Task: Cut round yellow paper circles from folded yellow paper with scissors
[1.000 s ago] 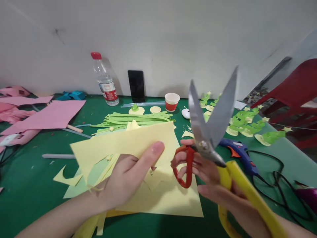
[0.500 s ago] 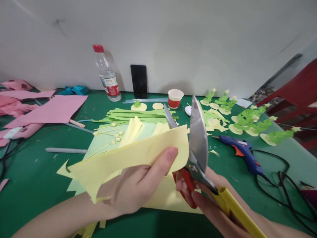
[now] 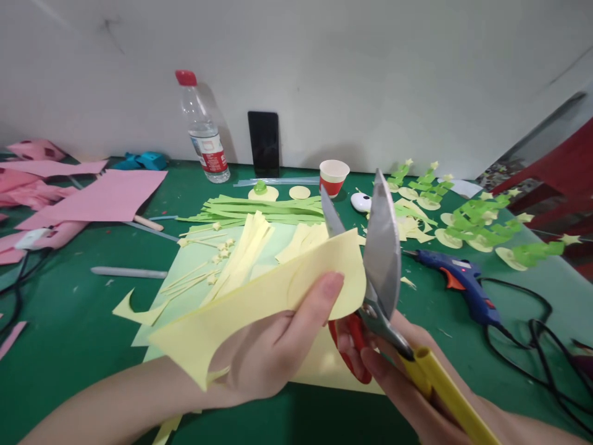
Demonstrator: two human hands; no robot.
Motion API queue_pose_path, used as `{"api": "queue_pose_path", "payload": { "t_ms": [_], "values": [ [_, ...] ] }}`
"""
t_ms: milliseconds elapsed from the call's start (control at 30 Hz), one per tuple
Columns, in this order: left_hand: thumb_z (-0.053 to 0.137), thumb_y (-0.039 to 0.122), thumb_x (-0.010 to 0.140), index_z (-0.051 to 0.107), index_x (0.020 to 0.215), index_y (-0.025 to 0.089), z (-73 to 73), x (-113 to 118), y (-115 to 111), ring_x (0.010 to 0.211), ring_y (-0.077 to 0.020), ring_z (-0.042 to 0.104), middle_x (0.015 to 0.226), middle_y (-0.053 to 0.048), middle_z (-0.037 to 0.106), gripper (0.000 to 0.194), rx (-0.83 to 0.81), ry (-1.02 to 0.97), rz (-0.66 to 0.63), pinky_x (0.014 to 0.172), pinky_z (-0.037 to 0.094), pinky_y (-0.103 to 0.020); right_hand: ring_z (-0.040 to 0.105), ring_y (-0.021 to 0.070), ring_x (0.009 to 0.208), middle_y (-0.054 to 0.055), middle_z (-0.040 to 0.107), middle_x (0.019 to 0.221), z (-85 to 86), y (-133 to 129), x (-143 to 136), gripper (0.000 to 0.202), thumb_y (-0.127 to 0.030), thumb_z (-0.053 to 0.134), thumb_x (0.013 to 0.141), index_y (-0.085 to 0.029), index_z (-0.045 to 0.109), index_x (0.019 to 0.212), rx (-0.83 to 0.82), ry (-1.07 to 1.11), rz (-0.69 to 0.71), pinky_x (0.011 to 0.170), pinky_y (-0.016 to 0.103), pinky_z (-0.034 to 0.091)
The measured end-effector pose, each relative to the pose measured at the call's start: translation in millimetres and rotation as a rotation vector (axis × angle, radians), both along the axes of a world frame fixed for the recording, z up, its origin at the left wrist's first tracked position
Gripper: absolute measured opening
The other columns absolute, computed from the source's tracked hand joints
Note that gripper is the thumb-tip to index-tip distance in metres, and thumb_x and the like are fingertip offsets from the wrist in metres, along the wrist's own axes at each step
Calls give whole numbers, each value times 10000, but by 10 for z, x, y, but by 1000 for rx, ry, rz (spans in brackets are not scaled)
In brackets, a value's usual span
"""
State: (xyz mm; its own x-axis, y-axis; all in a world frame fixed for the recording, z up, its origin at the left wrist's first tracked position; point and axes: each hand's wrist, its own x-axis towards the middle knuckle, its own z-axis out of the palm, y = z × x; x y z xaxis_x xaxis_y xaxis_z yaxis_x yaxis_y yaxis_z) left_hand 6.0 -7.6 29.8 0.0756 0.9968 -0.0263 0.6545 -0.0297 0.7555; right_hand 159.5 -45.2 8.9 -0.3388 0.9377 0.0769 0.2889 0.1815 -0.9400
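My left hand (image 3: 278, 352) pinches a strip of pale yellow paper (image 3: 245, 309), thumb on top, with a round outline faintly drawn near its right end. One side of the strip has a curved cut-out. Scissors (image 3: 382, 247) with red and yellow handles are in my right hand (image 3: 398, 364); the blades stand apart, and the paper's rounded right edge lies between them near the pivot. Under my hands are pale green and yellow sheets, with a bundle of yellow paper strips (image 3: 245, 253) and several thin stems with small stars (image 3: 222, 250).
Green paper strips (image 3: 264, 210), a red-and-white paper cup (image 3: 332, 179), a phone (image 3: 264, 145) and a water bottle (image 3: 207, 136) stand or lie toward the wall. At right are a blue glue gun (image 3: 458, 278) with a looping cord and several green paper plants (image 3: 482, 222). Pink sheets (image 3: 102, 194) lie left.
The view has shifted slightly, so the hands, paper and scissors appear a little farther right. The paper stays between the parted blades.
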Motion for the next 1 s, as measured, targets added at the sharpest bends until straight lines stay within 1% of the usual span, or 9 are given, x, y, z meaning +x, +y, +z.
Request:
{"api": "queue_pose_path", "payload": {
  "t_ms": [67,133,200,300,433,600,700,833,1000],
  "values": [
    [411,548,728,506,485,237,-9,4,7,605,-197,570,594,-29,631,406,-53,-46,53,624,528,-271,414,110,583,-36,408,658,-16,-7,-15,145,-173,356,849,-227,384,717,16,40,1,532,216,370],
    [450,547,705,538,522,232,-9,3,19,653,-204,584,648,-35,649,374,-95,-100,33,666,531,-266,410,104,585,-41,410,666,-28,-12,-23,158,-171,350,856,-226,383,712,23,72,-23,531,212,364],
    [471,539,700,541,533,230,-1,0,31,658,-196,587,667,-30,652,358,-145,-150,-28,656,531,-242,400,103,576,-42,406,658,-33,-8,-18,181,-198,344,875,-222,378,698,10,72,-31,527,218,354],
    [451,587,696,511,521,229,6,-22,35,646,-173,580,646,-6,633,403,-250,-204,-1,618,526,-204,390,105,546,-37,407,636,-32,17,12,234,-276,334,899,-217,365,675,-80,28,7,497,230,341],
    [391,626,718,456,506,218,-25,-106,39,560,-129,518,549,23,542,464,-381,-183,-133,603,522,-180,417,118,511,-24,478,632,-21,39,37,222,-354,318,903,-232,404,738,-81,-3,24,466,236,359],
    [390,619,729,365,500,217,-18,-166,87,513,-121,436,509,25,411,464,-388,-159,-137,503,496,-185,462,133,500,-21,541,639,-1,36,22,194,-360,297,909,-275,463,959,-37,-31,-6,450,228,393],
    [409,605,719,326,480,220,12,-139,99,514,-133,439,494,21,352,461,-409,-175,-149,467,477,-204,469,119,502,-24,561,651,-6,40,20,168,-333,322,909,-264,473,938,-31,-23,-21,452,211,395],
    [444,557,714,306,456,223,5,-99,78,532,-146,458,486,21,311,444,-349,-331,-97,468,466,-229,435,103,470,-23,540,615,-46,52,32,195,-359,339,905,-228,473,853,-55,-11,-43,425,202,376],
    [504,497,703,275,436,222,30,-102,77,532,-144,433,488,27,262,447,-335,-421,-99,444,432,-236,430,112,480,-23,463,574,-91,44,47,210,-376,393,877,-204,507,917,-94,34,-59,433,210,392]
  ]
}}
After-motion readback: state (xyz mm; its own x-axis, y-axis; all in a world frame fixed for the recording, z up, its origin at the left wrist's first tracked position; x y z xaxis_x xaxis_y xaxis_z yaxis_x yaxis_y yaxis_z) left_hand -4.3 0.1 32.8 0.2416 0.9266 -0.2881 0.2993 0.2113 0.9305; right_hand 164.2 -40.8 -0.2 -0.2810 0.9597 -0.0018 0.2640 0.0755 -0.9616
